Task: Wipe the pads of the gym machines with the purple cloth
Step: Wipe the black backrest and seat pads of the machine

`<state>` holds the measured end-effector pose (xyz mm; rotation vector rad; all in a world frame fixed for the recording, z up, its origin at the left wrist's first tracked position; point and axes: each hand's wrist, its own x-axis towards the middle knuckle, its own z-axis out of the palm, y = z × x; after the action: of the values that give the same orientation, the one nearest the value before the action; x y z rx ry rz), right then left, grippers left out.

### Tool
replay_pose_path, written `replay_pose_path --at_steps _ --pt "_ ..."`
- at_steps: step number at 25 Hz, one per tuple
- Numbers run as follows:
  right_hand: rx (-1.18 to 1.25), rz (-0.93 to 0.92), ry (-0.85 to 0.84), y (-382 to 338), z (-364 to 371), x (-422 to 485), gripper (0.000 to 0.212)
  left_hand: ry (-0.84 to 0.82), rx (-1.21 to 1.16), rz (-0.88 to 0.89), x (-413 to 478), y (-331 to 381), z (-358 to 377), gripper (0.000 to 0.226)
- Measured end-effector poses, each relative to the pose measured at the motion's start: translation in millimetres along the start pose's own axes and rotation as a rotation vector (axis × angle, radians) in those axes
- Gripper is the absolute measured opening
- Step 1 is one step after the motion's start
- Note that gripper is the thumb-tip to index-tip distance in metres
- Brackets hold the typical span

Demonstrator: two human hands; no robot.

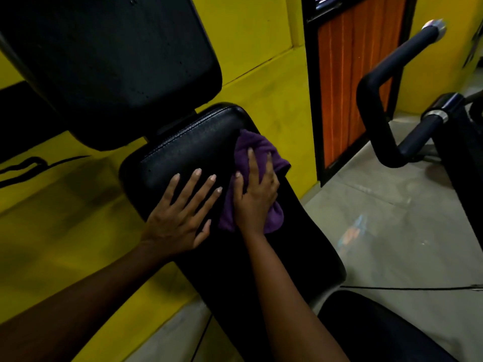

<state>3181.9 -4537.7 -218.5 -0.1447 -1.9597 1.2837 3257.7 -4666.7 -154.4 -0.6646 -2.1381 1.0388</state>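
Bare and closest to the viewer, the person's left forearm (78, 296) enters from 7 o'clock and the right forearm (287, 296) from 5 o'clock. Both reach forward and down to a long black seat pad (183, 152) that runs through the middle of the view. At the centre, the purple cloth (254, 143) lies bunched on the pad's right-hand edge, spilling a little over the side toward 3 o'clock. The right hand (256, 197) lies palm-down on top of it, fingers fairly straight and slightly spread, thumb out toward 9 o'clock. It presses the cloth against the vinyl rather than closing around it, which suits sliding the cloth along the surface. Just beside it at 8 o'clock, very near the cloth's edge, the left hand (180, 218) rests flat on bare pad. Its fingers are fanned wide and point toward 1 o'clock, and it holds nothing; it seems placed to take the person's lean or steady the pad while the other hand wipes. A second, larger black back pad (109, 61) tilts up at 10 o'clock, and whether it has been wiped cannot be told. Around the machine are a yellow wall (261, 48) at 12 o'clock, an orange door panel (350, 87) at 1 o'clock, a curved black handlebar (386, 105) at 2 o'clock, and grey floor (392, 218) at 4 o'clock.
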Motion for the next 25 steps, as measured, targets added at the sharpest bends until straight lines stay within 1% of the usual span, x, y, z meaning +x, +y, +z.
replay_pose_path --at_steps 1,3,6,7,8,9,11,12,14,16,18,20,23,25 --pt "-0.034 0.079 0.047 17.4 1.4 -5.4 0.048 0.001 -0.008 -0.003 0.4 -0.1 -0.6 0.061" --pt "-0.091 0.324 0.115 47.8 0.1 -28.7 0.050 0.015 -0.014 -0.001 0.5 0.8 0.6 0.060" --pt "-0.011 0.750 0.100 64.2 -5.5 -56.1 0.048 0.019 -0.007 -0.001 0.5 0.1 0.4 0.060" --pt "0.007 0.848 0.092 57.9 -5.6 -58.3 0.047 0.016 -0.006 -0.001 0.6 -0.3 0.3 0.060" --pt "0.021 0.879 0.080 44.0 -5.2 -60.9 0.047 0.009 -0.003 0.002 1.0 0.2 -0.1 0.060" --pt "0.038 0.829 0.070 23.9 -5.1 -66.8 0.048 -0.003 -0.009 0.006 1.6 1.0 -0.9 0.060" --pt "0.041 0.608 0.053 -18.4 -6.5 -92.4 0.052 -0.028 -0.051 -0.004 2.9 0.0 -5.0 0.058" --pt "0.026 0.516 0.018 -33.4 -7.8 -110.8 0.054 -0.036 -0.073 -0.015 3.1 -1.4 -6.9 0.058" --pt "0.007 0.433 -0.040 -32.1 -9.6 -135.5 0.053 -0.047 -0.130 -0.019 1.7 0.9 -9.5 0.058" --pt "-0.011 0.412 -0.026 -0.1 -10.9 -140.2 0.053 -0.051 -0.200 0.060 0.4 16.9 -9.6 0.062" --pt "-0.055 0.454 -0.017 37.1 -14.2 -139.3 0.053 -0.086 -0.236 0.183 0.8 44.4 -5.2 0.065" --pt "-0.107 0.560 -0.012 75.7 -17.4 -137.8 0.056 -0.123 -0.226 0.253 3.3 70.4 4.6 0.067" --pt "-0.134 0.724 0.036 133.0 -33.2 -129.8 0.061 -0.157 -0.115 0.252 2.0 88.1 20.3 0.069" --pt "-0.111 0.838 0.050 149.1 -38.6 -122.7 0.054 -0.171 -0.068 0.241 1.0 91.8 23.8 0.070"
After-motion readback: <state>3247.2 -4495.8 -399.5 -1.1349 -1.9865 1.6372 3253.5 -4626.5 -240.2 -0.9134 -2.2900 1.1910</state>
